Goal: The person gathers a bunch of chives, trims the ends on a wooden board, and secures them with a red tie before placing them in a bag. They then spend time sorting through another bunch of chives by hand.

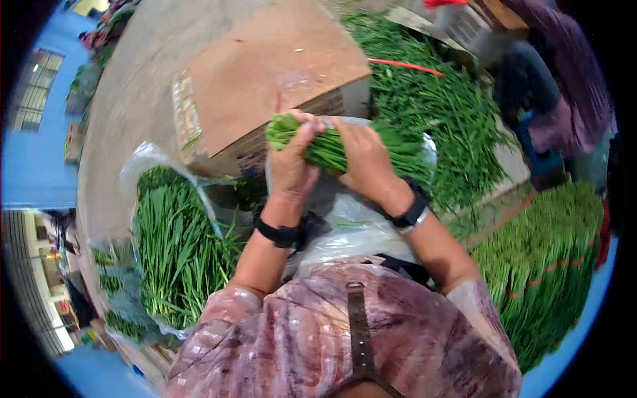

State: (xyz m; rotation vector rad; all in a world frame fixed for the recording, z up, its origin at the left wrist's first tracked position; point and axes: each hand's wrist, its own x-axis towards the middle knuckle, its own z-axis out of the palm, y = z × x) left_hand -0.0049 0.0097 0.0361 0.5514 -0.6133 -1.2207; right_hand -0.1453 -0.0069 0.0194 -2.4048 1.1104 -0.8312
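Both hands grip a bunch of green stalks [325, 152] above a plastic sheet [338, 242] on the lap: left hand [295, 162] round its lighter end, right hand [370, 162] over its middle, some fingers hidden. A plastic bag [141, 154] holds leafy greens [174, 245]. At upper right, a person [567, 86] is blurred and cut off.

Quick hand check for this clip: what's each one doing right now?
Left hand: closed around the green bundle near its pale end.
Right hand: closed on the same bundle, farther along the stalks.
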